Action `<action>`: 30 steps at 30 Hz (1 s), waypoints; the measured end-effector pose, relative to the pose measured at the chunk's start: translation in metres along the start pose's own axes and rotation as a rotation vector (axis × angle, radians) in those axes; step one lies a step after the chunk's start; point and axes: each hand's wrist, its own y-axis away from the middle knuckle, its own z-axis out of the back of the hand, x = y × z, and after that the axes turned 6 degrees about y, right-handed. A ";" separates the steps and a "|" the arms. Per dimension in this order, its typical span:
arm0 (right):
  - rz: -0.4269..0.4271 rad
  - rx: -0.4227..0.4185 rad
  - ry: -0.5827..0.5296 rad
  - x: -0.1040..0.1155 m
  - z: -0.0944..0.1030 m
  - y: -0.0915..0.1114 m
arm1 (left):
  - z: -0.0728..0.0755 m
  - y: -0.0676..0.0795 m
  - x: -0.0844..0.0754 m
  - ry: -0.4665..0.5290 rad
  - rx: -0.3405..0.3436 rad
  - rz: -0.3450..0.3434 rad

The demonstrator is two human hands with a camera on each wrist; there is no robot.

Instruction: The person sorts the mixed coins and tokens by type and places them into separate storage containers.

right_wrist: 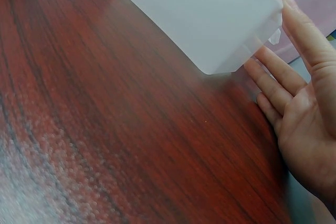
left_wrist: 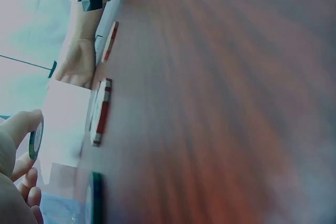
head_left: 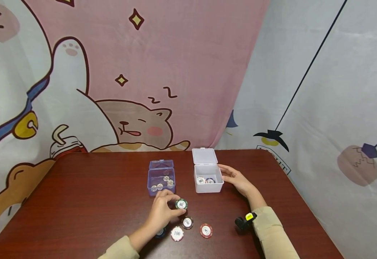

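My left hand [head_left: 162, 209] pinches a green poker chip [head_left: 181, 204] marked 20 between thumb and fingers, above the table. In the left wrist view the chip [left_wrist: 37, 139] is seen edge-on. With fingers fairly straight, my right hand [head_left: 237, 180] touches the right side of an open white plastic box [head_left: 209, 189]; in the right wrist view its thumb lies at the corner of the box [right_wrist: 210, 19]. Inside the box are two chips, one red-edged [head_left: 201, 180] and one blue-edged [head_left: 210, 181].
Near the left hand lie a black chip [head_left: 187, 222], a white-and-red chip [head_left: 176, 233] marked 100, and a dark blue chip [head_left: 160, 233] partly hidden by the wrist. A red chip [head_left: 206, 231] lies farther right. A purple see-through box [head_left: 151, 181] holds several silvery coin-like discs.
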 end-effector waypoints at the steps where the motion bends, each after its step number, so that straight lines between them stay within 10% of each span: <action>1: 0.001 0.001 0.003 0.000 0.000 0.000 | -0.001 -0.001 -0.001 0.002 0.000 -0.004; 30: -0.005 -0.022 -0.010 -0.021 0.004 -0.006 | -0.028 -0.043 -0.033 0.083 -0.067 -0.037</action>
